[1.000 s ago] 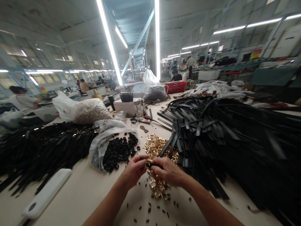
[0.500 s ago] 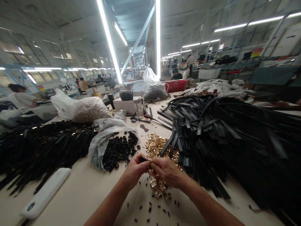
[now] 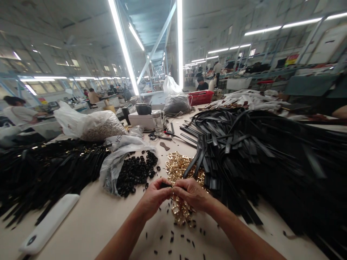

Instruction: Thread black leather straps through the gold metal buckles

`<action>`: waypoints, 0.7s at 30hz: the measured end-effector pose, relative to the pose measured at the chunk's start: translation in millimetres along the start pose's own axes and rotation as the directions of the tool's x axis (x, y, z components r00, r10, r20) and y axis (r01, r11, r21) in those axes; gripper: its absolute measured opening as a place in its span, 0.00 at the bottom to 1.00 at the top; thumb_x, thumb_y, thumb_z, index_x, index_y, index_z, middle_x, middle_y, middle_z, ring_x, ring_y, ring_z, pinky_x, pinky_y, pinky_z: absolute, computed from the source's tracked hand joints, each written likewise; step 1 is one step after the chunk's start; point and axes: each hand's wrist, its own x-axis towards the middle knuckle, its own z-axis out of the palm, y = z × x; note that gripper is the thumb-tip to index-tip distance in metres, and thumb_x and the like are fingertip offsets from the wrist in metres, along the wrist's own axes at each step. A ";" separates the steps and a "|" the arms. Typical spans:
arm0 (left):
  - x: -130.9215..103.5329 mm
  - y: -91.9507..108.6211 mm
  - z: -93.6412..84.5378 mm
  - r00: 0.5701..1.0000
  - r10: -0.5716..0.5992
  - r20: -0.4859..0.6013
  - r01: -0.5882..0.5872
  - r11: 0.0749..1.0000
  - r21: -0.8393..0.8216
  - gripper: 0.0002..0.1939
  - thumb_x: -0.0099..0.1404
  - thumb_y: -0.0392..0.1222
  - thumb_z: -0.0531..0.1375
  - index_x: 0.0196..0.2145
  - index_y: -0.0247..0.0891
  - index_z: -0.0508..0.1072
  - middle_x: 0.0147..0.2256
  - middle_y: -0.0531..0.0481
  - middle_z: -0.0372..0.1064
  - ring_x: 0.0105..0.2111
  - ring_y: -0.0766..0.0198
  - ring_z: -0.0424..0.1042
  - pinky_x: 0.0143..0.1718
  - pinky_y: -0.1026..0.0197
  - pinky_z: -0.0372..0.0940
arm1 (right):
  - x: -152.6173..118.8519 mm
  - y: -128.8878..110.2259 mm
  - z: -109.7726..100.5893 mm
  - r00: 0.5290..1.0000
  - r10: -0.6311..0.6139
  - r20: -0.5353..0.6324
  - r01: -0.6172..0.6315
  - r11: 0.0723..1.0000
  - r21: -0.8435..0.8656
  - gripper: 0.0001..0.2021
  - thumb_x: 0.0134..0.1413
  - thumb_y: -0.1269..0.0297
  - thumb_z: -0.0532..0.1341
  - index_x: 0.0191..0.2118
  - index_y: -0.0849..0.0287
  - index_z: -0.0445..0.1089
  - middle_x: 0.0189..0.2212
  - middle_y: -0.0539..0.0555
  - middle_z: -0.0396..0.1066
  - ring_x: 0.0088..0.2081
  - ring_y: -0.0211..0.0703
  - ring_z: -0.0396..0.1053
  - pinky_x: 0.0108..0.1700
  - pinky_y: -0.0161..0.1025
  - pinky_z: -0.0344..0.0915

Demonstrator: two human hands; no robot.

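My left hand (image 3: pixel 154 198) is closed on a black strap (image 3: pixel 165 185), a short dark piece of which shows between thumb and fingers. Fingertip to fingertip with it, my right hand (image 3: pixel 192 193) pinches at the strap's end; whatever is between those fingers is hidden. Both hands are just above the near part of a heap of gold buckles (image 3: pixel 177 164). To the left, small black loops (image 3: pixel 138 169) spill from a clear plastic bag (image 3: pixel 108 177). A large pile of black straps (image 3: pixel 230 144) lies on the right.
More black straps with gold hardware (image 3: pixel 48 162) lie at left, near a white elongated device (image 3: pixel 50 224). Small black bits (image 3: pixel 172 239) dot the table (image 3: pixel 108 220) before me. A glass jar (image 3: pixel 157 122), bulging bags and a red basket (image 3: pixel 200 97) stand farther back. Other people sit in the background.
The view has shifted slightly, so the scene sits a little farther left. My hands stay together at the strap, with the right-hand fingers slightly repositioned.
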 end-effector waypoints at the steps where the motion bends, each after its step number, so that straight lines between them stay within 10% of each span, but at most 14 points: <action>1: -0.3 -0.3 0.7 1.000 -0.002 -0.005 0.002 1.000 0.007 0.12 0.49 0.37 0.71 0.29 0.34 0.72 0.25 0.53 0.69 0.24 0.72 0.63 0.28 0.68 0.57 | -0.2 -0.2 -0.2 1.000 0.009 0.001 -0.009 1.000 0.004 0.18 0.59 0.54 0.56 0.25 0.62 0.68 0.19 0.46 0.62 0.22 0.32 0.58 0.24 0.29 0.53; 21: 2.9 2.1 0.4 0.995 0.030 -0.092 -0.038 0.995 -0.087 0.09 0.49 0.36 0.71 0.26 0.33 0.75 0.27 0.51 0.72 0.28 0.71 0.69 0.34 0.70 0.65 | -5.4 -15.8 -6.8 0.995 -0.029 -0.100 0.004 0.969 -0.248 0.08 0.54 0.66 0.56 0.31 0.60 0.72 0.22 0.46 0.68 0.24 0.33 0.62 0.27 0.30 0.52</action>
